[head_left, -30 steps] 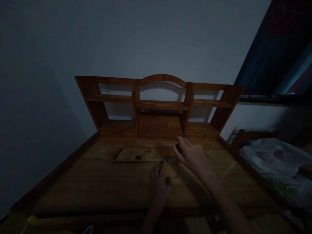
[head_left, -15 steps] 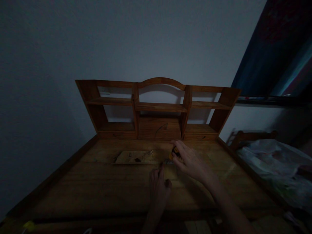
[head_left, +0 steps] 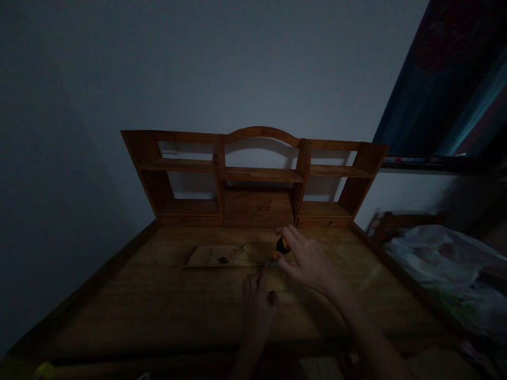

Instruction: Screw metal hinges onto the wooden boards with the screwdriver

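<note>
My right hand (head_left: 303, 258) grips a black-and-yellow tape measure (head_left: 281, 245) between thumb and fingers, just above the desk. A short stretch of metal blade (head_left: 271, 262) shows at its left side. My left hand (head_left: 259, 303) lies low on the desk, nearer to me, its index finger stretched towards the blade's end. Whether that fingertip touches the blade is too dark to tell. To the left lies a flat, light wooden board (head_left: 214, 255) with a rough broken left end and a dark spot.
A wooden shelf unit (head_left: 259, 174) with several compartments stands at the back of the desk (head_left: 178, 306), against the wall. Right of the desk are a chair (head_left: 396, 219) and a pile under clear plastic (head_left: 443, 253). A yellow object (head_left: 45, 368) shows at the lower left.
My right hand has shifted and tilted the tape measure slightly to the left. The left hand stays in nearly the same place.
</note>
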A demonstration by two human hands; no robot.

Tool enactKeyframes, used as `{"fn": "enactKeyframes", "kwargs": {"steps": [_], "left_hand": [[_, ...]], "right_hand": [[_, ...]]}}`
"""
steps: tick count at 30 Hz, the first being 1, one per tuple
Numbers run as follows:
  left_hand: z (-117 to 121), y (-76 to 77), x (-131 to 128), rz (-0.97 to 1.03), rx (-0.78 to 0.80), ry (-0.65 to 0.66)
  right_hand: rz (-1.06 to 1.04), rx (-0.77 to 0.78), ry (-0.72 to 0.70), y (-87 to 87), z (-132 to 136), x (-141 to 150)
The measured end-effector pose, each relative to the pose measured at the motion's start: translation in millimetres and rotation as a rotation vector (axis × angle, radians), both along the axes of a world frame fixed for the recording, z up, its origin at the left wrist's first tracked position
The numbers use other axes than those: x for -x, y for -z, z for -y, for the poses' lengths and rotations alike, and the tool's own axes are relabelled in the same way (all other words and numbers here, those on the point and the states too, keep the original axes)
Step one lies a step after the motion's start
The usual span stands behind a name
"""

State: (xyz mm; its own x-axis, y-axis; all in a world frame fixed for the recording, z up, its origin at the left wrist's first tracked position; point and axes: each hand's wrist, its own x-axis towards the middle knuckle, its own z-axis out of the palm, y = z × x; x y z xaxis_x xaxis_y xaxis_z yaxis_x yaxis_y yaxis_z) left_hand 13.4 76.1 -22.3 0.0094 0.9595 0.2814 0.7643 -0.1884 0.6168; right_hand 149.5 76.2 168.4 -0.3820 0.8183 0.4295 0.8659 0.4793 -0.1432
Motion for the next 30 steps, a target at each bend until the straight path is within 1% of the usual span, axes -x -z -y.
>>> {"fn": "enactKeyframes", "kwargs": {"steps": [2,3,6,8,13,18,23,25,28,30], "left_hand": [[0.3,-0.4,0.3,0.001,-0.007,0.008],[0.5,-0.6,0.5,0.005,-0.009,0.01],[1.1,-0.8,0.7,0.016,0.002,0.003],[1.2,-0.9,0.6,0.016,0.01,-0.006],[1.2,-1.7,0.0,0.023,0.013,-0.009],[0.9,-0.9,0.2,0.014,-0.005,-0.007],[0.3,-1.1,0.3,0.013,-0.012,0.007],[-0.1,-1.2,0.1,0.013,-0.01,-0.002],[-0.3,-0.8,-0.1,0.019,-0.005,0.0],[0.0,-0.8,-0.1,0.02,-0.005,0.003]], "right_hand": [[-0.012,-0.003,-0.051,0.6,-0.8,-0.6],[-0.005,-0.009,-0.041,1.2,-1.1,-0.5],[0.048,-0.044,0.092,2.3,-1.4,1.1],[0.061,-0.053,0.133,1.4,-0.6,1.6],[0.034,-0.023,0.023,-1.1,0.3,0.0],[0.067,-0.024,0.083,0.7,-1.6,0.4],[0.059,-0.022,-0.01,2.1,-0.6,2.5],[0.076,-0.023,0.022,2.5,-0.5,4.1],[0.104,-0.056,0.111,1.4,0.4,5.8],[0.101,-0.072,0.095,0.0,1.4,6.0]]}}
